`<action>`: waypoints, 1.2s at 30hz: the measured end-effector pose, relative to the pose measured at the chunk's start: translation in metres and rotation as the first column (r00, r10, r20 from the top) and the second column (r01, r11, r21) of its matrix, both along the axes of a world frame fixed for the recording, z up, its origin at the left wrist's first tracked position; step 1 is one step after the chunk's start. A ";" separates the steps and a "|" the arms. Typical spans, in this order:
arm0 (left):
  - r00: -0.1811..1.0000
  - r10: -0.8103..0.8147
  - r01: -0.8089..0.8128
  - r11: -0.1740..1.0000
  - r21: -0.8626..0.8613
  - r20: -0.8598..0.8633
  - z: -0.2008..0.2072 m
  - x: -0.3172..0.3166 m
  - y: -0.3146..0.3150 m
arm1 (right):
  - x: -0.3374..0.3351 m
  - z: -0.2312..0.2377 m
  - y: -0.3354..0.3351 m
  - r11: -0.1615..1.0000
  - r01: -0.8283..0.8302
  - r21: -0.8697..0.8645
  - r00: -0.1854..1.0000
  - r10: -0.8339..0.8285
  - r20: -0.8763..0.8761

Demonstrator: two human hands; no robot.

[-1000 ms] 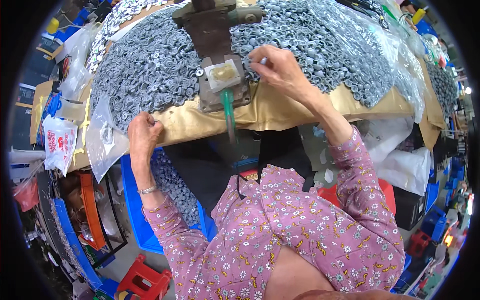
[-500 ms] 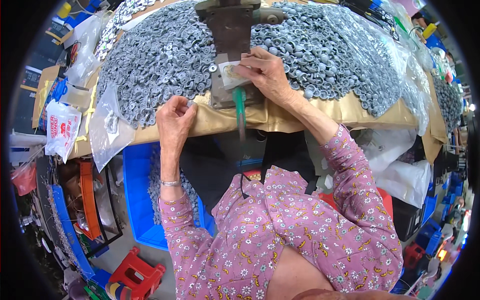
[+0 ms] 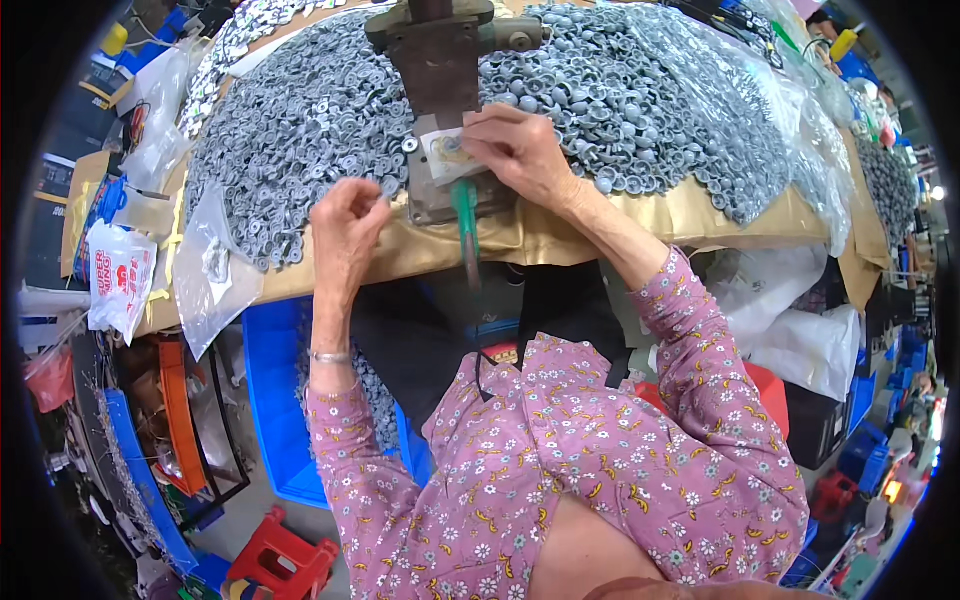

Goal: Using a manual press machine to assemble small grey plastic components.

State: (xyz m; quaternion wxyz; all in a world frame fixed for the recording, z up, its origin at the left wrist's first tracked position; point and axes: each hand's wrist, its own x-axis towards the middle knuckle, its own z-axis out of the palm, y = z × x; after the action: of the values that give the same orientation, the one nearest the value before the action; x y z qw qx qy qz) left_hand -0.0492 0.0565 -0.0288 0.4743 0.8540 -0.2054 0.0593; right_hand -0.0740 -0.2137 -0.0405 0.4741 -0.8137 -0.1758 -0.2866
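Observation:
My left hand [image 3: 346,228] is at the front edge of the pile of small grey round caps [image 3: 300,140]. Its thumb and fingers are pinched together, with a small grey cap [image 3: 388,187] at their tips. Over the base of a dark metal bench press [image 3: 440,75], my right hand [image 3: 522,155] is curled, fingertips down at a white pad [image 3: 440,168]. Whatever those fingertips hold is hidden. A greyish ring-like piece [image 3: 453,144] shows on the pad beside them. The press's green-gripped handle [image 3: 465,215] points toward me below the pad. One pale round piece [image 3: 409,146] sits left of the pad.
More grey domed caps [image 3: 620,110] are heaped right of the press, partly under clear plastic [image 3: 760,110]. Gold-brown sheeting [image 3: 640,230] covers the bench edge. A clear bag [image 3: 215,285] hangs at the left. Below are a blue bin [image 3: 270,420] and a red stool [image 3: 285,560].
My left hand has moved slightly right relative to the press, with the grey cap at its fingertips. My right hand stays at the pad, its fingers shifted a little. The whole view has shifted slightly.

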 end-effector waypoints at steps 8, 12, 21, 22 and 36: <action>0.987 -0.162 0.160 0.979 -0.129 -0.005 0.018 0.025 -0.059 | -0.003 0.012 -0.005 0.806 0.161 -0.570 0.940 0.052 0.338; 0.985 -0.170 0.163 0.975 -0.150 -0.039 0.015 0.029 -0.062 | 0.004 0.020 -0.001 0.974 0.032 -0.226 0.999 -0.021 0.049; 0.977 -0.210 0.209 0.976 -0.059 -0.022 0.022 0.033 -0.064 | 0.005 0.007 0.014 0.983 0.039 0.179 0.986 -0.009 -0.166; 0.977 -0.211 0.209 0.976 -0.061 -0.023 0.024 0.035 -0.063 | 0.005 0.005 0.013 0.981 0.025 0.192 0.991 0.001 -0.135; 0.914 -0.402 0.404 0.915 0.019 -0.059 0.039 0.056 -0.072 | 0.154 0.151 -0.065 0.283 -0.054 0.958 0.875 0.475 -0.091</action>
State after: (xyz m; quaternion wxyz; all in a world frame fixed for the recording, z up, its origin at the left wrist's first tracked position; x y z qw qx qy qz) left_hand 0.0066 -0.0159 0.0103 0.4686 0.8018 -0.3650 -0.0658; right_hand 0.0801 -0.2790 0.1107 0.9178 -0.3849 -0.0238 -0.0947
